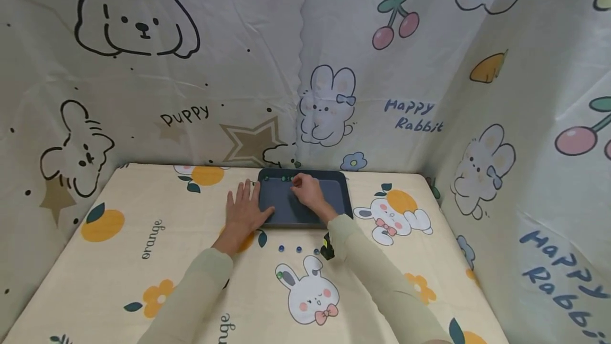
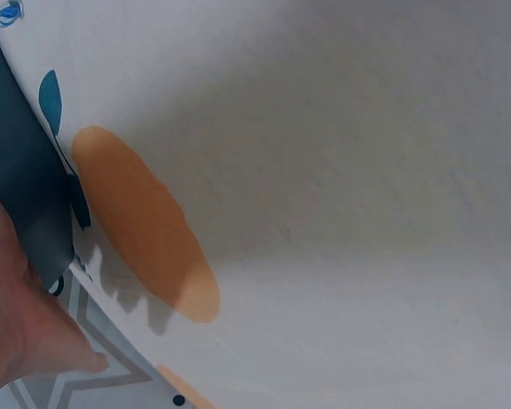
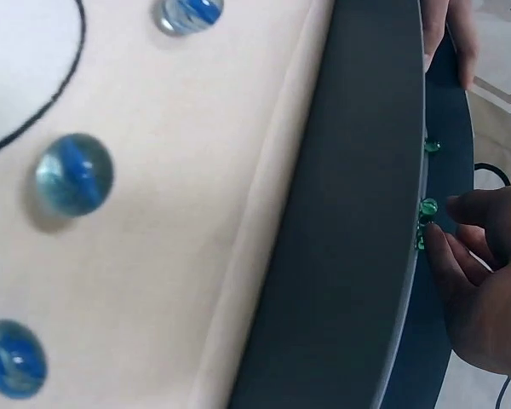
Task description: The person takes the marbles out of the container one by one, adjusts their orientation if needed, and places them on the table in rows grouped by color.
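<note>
makeshift booth – cartoon sheets (image 1: 334, 68) drape everything

Marbles (image 1: 298, 249) before tray (image 1: 336, 195) (others (image 1: 285, 178) inside)

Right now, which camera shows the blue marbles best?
The right wrist view: three blue marbles lie big and clear on the cloth beside the tray. The head view shows them as tiny dots. The left wrist view catches just one at its corner.

printed tablecloth (image 1: 143, 217), dark tray (image 1: 341, 195), blue marbles (image 1: 298, 249)
</note>
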`<state>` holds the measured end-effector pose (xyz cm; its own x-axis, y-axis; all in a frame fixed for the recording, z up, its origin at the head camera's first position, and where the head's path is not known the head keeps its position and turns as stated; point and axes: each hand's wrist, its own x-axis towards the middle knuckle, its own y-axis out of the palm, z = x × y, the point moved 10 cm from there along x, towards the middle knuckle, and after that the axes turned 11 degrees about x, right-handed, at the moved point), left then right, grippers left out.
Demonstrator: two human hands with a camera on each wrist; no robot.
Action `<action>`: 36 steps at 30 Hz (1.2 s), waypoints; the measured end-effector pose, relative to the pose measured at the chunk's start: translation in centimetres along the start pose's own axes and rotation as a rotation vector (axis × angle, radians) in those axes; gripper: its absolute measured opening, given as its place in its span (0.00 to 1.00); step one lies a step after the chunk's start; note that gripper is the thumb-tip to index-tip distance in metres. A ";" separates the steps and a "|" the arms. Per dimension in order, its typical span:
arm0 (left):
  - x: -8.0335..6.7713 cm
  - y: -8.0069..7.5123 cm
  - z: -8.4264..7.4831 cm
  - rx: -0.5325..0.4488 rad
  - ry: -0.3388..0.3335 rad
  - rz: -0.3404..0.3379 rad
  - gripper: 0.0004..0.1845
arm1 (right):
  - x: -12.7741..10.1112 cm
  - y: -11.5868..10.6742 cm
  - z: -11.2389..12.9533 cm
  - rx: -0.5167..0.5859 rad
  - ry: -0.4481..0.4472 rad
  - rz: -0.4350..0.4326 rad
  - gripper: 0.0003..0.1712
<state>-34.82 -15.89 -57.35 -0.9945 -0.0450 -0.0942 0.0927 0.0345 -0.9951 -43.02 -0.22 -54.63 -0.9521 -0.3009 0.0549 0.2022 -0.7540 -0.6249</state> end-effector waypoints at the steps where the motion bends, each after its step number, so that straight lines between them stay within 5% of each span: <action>1: 0.0 0.1 0.0 0.004 -0.002 0.000 0.50 | 0.1 0.1 0.0 -0.010 0.004 0.003 0.13; 11: -0.1 0.6 -0.1 0.010 -0.003 0.021 0.50 | 1.1 0.3 -0.9 -0.107 0.063 -0.038 0.14; 22: 0.1 0.1 0.1 0.010 -0.010 0.017 0.51 | 2.5 0.2 -1.2 -0.081 0.049 -0.077 0.14; 36: 0.1 0.0 0.1 0.010 -0.018 0.011 0.51 | 3.0 1.2 -0.4 -0.168 0.008 -0.018 0.14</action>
<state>-34.89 -16.02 -57.38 -0.9924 -0.0629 -0.1055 0.1041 0.0248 -0.9943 -45.74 -1.84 -55.51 -0.9571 -0.2833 0.0614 0.1448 -0.6508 -0.7453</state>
